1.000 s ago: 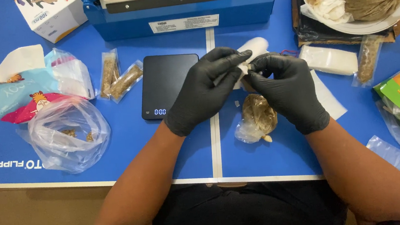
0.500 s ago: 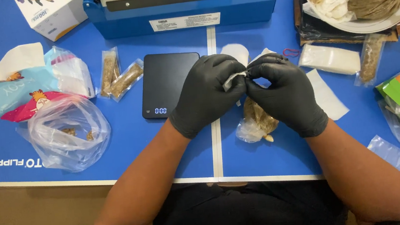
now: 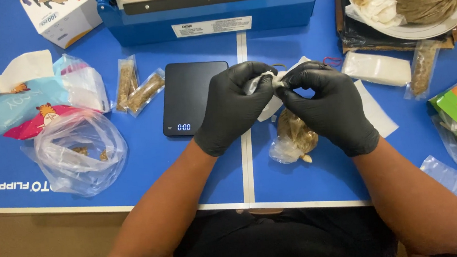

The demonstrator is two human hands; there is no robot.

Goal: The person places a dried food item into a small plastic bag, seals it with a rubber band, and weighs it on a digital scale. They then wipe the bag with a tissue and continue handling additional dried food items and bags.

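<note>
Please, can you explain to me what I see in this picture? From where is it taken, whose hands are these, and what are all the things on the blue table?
The picture comes from a camera worn on a person's head, looking down at their own two hands. The left hand and right hand wear black gloves and together pinch a small clear plastic bag above the blue table. Under the hands lies a small clear bag of brown material. Beside the left hand sits a black digital scale. At the far edge stands a blue heat sealer. On the left lie two small filled packets and a large crumpled clear bag. At the far right, a white bowl holds a big bag of brown material.
</note>
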